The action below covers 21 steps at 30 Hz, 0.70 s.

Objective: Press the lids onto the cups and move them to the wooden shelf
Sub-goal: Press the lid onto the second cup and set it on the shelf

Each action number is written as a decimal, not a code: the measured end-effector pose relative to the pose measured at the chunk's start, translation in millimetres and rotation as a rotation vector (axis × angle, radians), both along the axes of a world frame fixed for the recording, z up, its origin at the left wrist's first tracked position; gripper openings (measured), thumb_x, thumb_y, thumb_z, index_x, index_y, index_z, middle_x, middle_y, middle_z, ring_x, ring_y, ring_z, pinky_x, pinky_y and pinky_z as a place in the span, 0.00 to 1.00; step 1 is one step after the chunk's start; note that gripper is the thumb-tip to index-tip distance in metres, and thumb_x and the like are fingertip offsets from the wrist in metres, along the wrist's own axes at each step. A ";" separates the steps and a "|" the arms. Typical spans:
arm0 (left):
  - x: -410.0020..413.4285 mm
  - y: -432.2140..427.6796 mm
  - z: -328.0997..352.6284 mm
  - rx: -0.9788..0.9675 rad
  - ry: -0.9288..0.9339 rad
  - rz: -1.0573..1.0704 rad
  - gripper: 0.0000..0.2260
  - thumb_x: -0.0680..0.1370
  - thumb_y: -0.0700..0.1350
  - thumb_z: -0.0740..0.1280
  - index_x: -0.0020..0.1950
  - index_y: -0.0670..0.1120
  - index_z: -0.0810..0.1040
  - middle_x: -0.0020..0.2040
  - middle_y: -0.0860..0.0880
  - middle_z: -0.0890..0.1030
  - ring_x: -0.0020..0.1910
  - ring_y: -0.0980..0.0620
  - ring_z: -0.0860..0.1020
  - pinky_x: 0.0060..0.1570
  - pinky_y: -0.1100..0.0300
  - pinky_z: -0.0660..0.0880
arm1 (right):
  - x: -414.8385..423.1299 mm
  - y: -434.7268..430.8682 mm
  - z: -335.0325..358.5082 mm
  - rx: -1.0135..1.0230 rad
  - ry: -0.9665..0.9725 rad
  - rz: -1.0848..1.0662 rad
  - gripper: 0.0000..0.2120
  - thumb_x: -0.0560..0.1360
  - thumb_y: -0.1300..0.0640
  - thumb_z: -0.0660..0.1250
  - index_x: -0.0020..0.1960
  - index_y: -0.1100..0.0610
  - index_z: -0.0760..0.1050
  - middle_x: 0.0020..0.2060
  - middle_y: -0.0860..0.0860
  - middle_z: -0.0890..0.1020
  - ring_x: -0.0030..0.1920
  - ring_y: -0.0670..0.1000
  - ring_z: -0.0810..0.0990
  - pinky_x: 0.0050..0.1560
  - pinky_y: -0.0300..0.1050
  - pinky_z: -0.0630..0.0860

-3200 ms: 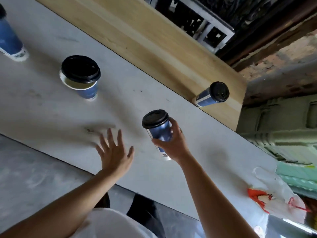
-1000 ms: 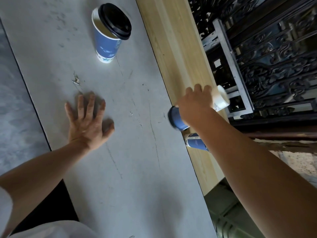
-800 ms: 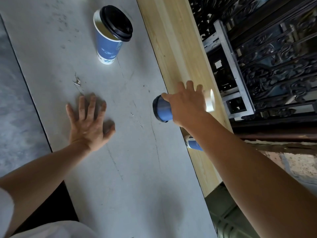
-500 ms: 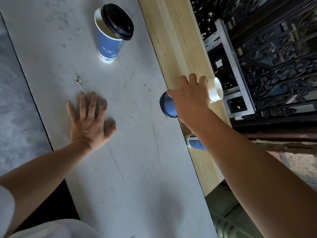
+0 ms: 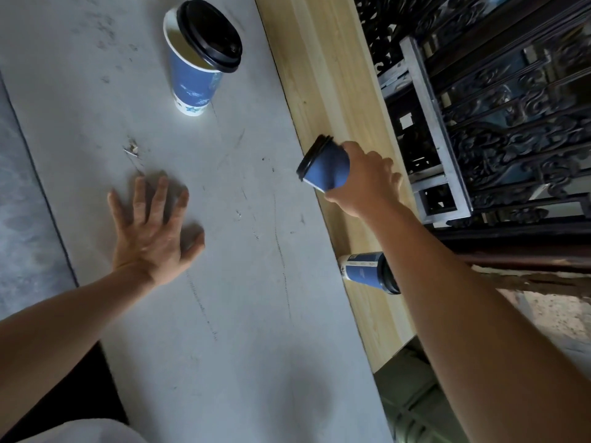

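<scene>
Blue paper shows between the fingers of the right hand (image 5: pixel 361 180), which is wrapped around a lidded cup (image 5: pixel 326 169) and holds it over the near edge of the wooden shelf (image 5: pixel 323 75). This cup is tipped so that its black lid (image 5: pixel 311 156) faces left toward the counter (image 5: pixel 224 282); whether its base touches the wood cannot be told, since the hand covers it. The right forearm runs back from there to the lower right corner.

Just beneath that forearm, a second cup (image 5: pixel 367 271) stands on the shelf close to its near end, its lid partly hidden by the arm.

The left hand (image 5: pixel 153 231) lies flat and open on the pale grey counter, palm down, fingers spread, grasping nothing. It is well apart from the right hand. A small scrap of debris (image 5: pixel 131 150) sits on the counter just beyond its fingertips.

Farther off, a third cup (image 5: pixel 195 79) stands upright on the counter near the shelf's edge. Its lid (image 5: pixel 209 35) sits crooked, shifted to the right so that a crescent of the white rim and the inside shows on the left.

Behind the shelf are dark ornate metalwork (image 5: pixel 511 123) and a grey metal frame (image 5: pixel 428 123).
</scene>
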State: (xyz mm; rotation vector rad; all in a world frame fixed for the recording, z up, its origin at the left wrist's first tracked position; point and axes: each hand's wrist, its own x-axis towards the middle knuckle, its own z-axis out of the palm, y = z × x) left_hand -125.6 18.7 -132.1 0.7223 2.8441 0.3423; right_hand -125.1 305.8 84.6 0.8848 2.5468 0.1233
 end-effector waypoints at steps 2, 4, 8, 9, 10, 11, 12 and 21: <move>0.9 -1.3 -4.1 0.009 0.029 0.001 0.40 0.72 0.66 0.56 0.79 0.47 0.64 0.82 0.39 0.55 0.80 0.29 0.50 0.72 0.33 0.29 | 2.4 13.1 -14.7 -0.036 0.142 -0.148 0.33 0.70 0.46 0.76 0.70 0.52 0.66 0.62 0.53 0.77 0.66 0.61 0.68 0.61 0.58 0.70; 0.8 -2.9 -7.7 0.027 0.042 0.018 0.40 0.71 0.66 0.57 0.79 0.47 0.64 0.82 0.39 0.55 0.80 0.30 0.49 0.72 0.34 0.28 | 6.4 25.5 -30.8 -0.064 0.228 -0.245 0.33 0.69 0.43 0.76 0.67 0.55 0.69 0.59 0.50 0.78 0.64 0.59 0.69 0.61 0.55 0.72; -0.2 -3.3 -8.3 0.041 0.067 0.023 0.39 0.72 0.65 0.58 0.79 0.48 0.64 0.82 0.39 0.57 0.81 0.31 0.49 0.73 0.30 0.34 | 11.5 51.9 -56.8 -0.295 0.497 -0.544 0.37 0.65 0.47 0.80 0.67 0.58 0.69 0.56 0.51 0.77 0.62 0.58 0.75 0.60 0.55 0.77; -0.3 -3.0 -9.1 0.040 0.082 0.023 0.39 0.72 0.65 0.58 0.79 0.48 0.64 0.82 0.39 0.58 0.81 0.31 0.50 0.73 0.29 0.36 | 13.4 56.5 -62.8 -0.355 0.587 -0.641 0.38 0.64 0.50 0.81 0.68 0.59 0.68 0.58 0.52 0.78 0.62 0.58 0.77 0.60 0.53 0.78; -0.3 -3.0 -10.5 0.040 0.102 0.024 0.38 0.72 0.65 0.59 0.79 0.47 0.65 0.81 0.39 0.58 0.80 0.30 0.51 0.73 0.28 0.38 | 15.2 59.8 -68.5 -0.408 0.671 -0.732 0.40 0.64 0.52 0.82 0.69 0.59 0.68 0.59 0.52 0.78 0.61 0.57 0.79 0.59 0.51 0.77; 0.0 -3.2 -12.0 0.038 0.121 0.027 0.37 0.73 0.64 0.59 0.79 0.47 0.65 0.81 0.39 0.59 0.80 0.30 0.52 0.73 0.28 0.38 | 17.3 62.1 -74.7 -0.444 0.743 -0.806 0.41 0.64 0.53 0.83 0.70 0.60 0.67 0.59 0.52 0.78 0.62 0.56 0.79 0.60 0.50 0.77; 0.6 -3.5 -13.4 0.034 0.138 0.032 0.37 0.73 0.64 0.59 0.79 0.48 0.65 0.81 0.39 0.60 0.80 0.30 0.52 0.74 0.28 0.39 | 19.3 64.5 -81.3 -0.468 0.802 -0.863 0.41 0.63 0.54 0.83 0.70 0.59 0.67 0.60 0.52 0.78 0.62 0.56 0.79 0.62 0.52 0.77; 1.4 -2.8 -10.1 0.001 0.110 0.041 0.39 0.72 0.66 0.59 0.79 0.48 0.65 0.81 0.38 0.58 0.80 0.30 0.51 0.74 0.30 0.37 | 36.2 56.4 -119.3 -0.635 1.145 -1.161 0.43 0.63 0.56 0.83 0.72 0.50 0.65 0.61 0.44 0.73 0.67 0.55 0.76 0.66 0.58 0.76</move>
